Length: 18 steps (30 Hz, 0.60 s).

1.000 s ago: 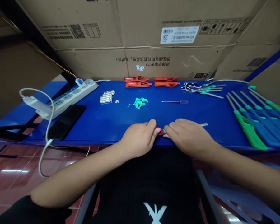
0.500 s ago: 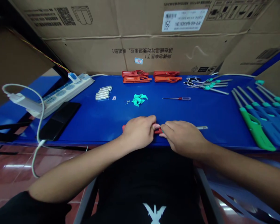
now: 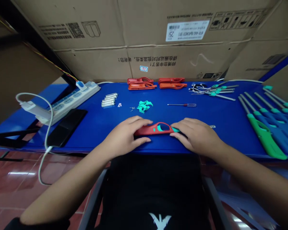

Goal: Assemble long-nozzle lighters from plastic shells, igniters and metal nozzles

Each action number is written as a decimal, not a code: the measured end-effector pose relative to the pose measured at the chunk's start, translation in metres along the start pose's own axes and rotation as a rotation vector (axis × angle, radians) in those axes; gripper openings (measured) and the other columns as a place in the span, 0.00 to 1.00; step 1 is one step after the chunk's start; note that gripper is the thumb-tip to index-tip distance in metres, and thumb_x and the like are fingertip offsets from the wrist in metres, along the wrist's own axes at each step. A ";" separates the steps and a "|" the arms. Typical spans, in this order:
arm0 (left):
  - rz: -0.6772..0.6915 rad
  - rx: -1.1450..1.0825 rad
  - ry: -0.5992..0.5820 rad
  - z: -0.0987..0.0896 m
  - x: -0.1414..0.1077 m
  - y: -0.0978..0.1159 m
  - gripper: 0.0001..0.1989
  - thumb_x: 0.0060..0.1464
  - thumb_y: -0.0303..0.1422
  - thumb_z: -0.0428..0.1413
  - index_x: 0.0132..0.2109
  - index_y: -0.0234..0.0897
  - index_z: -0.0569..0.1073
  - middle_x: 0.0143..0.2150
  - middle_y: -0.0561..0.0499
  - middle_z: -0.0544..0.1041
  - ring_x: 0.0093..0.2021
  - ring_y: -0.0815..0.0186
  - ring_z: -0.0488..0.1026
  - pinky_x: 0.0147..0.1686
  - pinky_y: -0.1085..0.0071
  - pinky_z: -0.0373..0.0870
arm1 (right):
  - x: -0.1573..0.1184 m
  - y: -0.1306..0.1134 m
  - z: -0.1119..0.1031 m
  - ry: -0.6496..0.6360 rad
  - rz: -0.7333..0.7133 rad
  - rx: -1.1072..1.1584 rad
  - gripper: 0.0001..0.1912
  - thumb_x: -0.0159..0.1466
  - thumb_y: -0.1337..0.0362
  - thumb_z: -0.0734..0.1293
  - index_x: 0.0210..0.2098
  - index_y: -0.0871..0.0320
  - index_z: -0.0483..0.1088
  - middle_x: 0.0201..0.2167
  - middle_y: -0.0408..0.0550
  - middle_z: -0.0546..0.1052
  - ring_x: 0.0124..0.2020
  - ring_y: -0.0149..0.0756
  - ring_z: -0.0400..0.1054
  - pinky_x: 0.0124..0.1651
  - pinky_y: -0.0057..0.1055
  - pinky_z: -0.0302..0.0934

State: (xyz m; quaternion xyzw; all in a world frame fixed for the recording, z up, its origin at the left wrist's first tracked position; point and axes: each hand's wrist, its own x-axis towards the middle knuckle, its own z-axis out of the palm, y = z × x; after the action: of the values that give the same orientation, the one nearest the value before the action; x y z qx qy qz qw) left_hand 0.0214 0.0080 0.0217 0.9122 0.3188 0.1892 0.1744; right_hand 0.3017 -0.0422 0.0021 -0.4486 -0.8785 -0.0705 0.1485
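Note:
A red long-nosed lighter (image 3: pixel 148 130) with a turquoise trigger and collar lies crosswise near the table's front edge. My left hand (image 3: pixel 127 134) grips its handle end, thumb below and fingers above. Around the collar and metal barrel closes my right hand (image 3: pixel 194 132); only the barrel's tip (image 3: pixel 212 126) shows beyond it. Past the hands are turquoise plastic parts (image 3: pixel 144 106), a screwdriver (image 3: pixel 188 105), small pins (image 3: pixel 132 109) and several clear cylinders (image 3: pixel 108 100). Red casing halves (image 3: pixel 141 86) and orange casing halves (image 3: pixel 172 85) sit at the back.
Barrels with wires (image 3: pixel 218 92) lie at the back right. Several finished-looking blue and green lighters (image 3: pixel 266 137) are fanned out at the right edge. A power strip (image 3: pixel 74 99) and a black phone (image 3: pixel 67 127) with a white cable are on the left. A cardboard box (image 3: pixel 146 35) stands behind.
My hands have moved apart along the lighter, the left one going left to the handle end. The lighter's middle and trigger, hidden before, now show. The view has shifted slightly.

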 end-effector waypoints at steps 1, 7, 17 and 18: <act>0.005 0.042 0.060 0.002 -0.006 -0.003 0.21 0.60 0.39 0.61 0.58 0.38 0.72 0.53 0.45 0.76 0.52 0.60 0.74 0.54 0.63 0.71 | 0.000 0.001 0.001 0.004 0.013 0.025 0.15 0.71 0.58 0.62 0.47 0.62 0.74 0.39 0.53 0.80 0.40 0.43 0.72 0.45 0.38 0.63; 0.077 0.113 0.238 0.014 -0.022 -0.008 0.15 0.62 0.37 0.59 0.53 0.35 0.75 0.49 0.44 0.80 0.48 0.61 0.77 0.51 0.63 0.74 | 0.004 0.002 0.003 0.047 0.005 0.122 0.13 0.71 0.59 0.62 0.45 0.61 0.74 0.39 0.54 0.78 0.40 0.42 0.71 0.44 0.38 0.66; 0.015 0.030 0.234 0.015 -0.020 -0.009 0.15 0.63 0.37 0.57 0.54 0.36 0.75 0.51 0.43 0.80 0.50 0.59 0.77 0.53 0.60 0.74 | 0.008 0.003 0.004 -0.010 0.051 0.171 0.14 0.71 0.60 0.62 0.49 0.61 0.74 0.41 0.54 0.77 0.42 0.43 0.71 0.44 0.39 0.66; 0.019 0.021 0.227 0.016 -0.020 -0.009 0.15 0.64 0.37 0.56 0.54 0.36 0.75 0.51 0.43 0.80 0.50 0.59 0.77 0.52 0.60 0.74 | 0.009 0.003 0.004 -0.022 0.052 0.161 0.14 0.71 0.60 0.61 0.48 0.61 0.75 0.40 0.54 0.77 0.42 0.44 0.71 0.45 0.41 0.66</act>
State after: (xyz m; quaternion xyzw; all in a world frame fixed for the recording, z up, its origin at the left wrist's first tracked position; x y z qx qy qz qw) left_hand 0.0095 -0.0012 -0.0008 0.8896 0.3300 0.2896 0.1256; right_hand 0.2987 -0.0326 0.0014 -0.4586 -0.8709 0.0092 0.1762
